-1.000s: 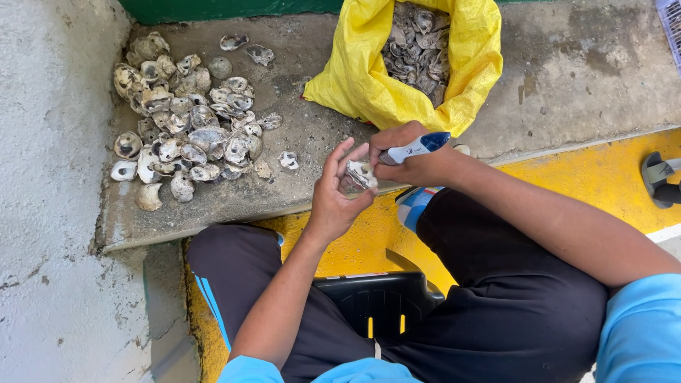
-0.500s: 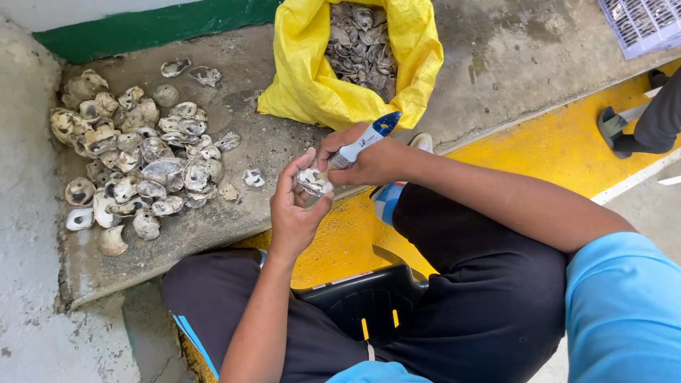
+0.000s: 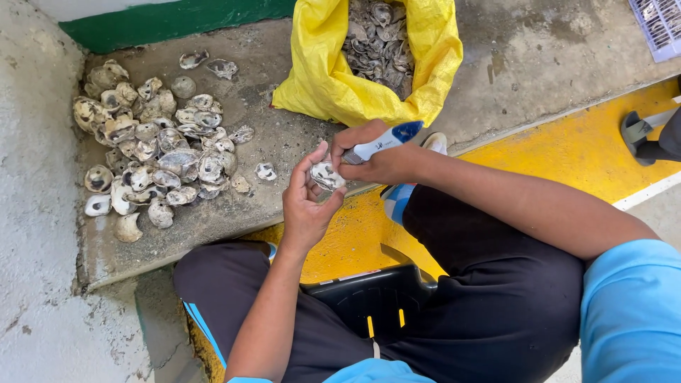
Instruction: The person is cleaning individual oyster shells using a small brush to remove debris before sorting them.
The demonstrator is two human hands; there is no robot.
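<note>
two hands meet at the middle of the frame. my left hand (image 3: 306,202) is cupped, palm up, thumb and fingers curled round an oyster (image 3: 327,175) that sits at its fingertips. my right hand (image 3: 372,154) is closed in a fist round a knife (image 3: 383,140) with a white and blue handle, which sticks out toward the upper right; the blade end is at the oyster, though i cannot tell how deep it goes. to the left, on the concrete ledge (image 3: 284,135), lies a pile of shells (image 3: 152,145), grey and white, with a few strays near its right edge. at the top centre a yellow bag (image 3: 323,78) stands open, more oysters inside it. below my hands are my dark trousers (image 3: 496,298) and a black stool (image 3: 376,301), over a yellow painted strip (image 3: 589,149) of floor. at the far right edge someone's sandal (image 3: 635,135) shows.
</note>
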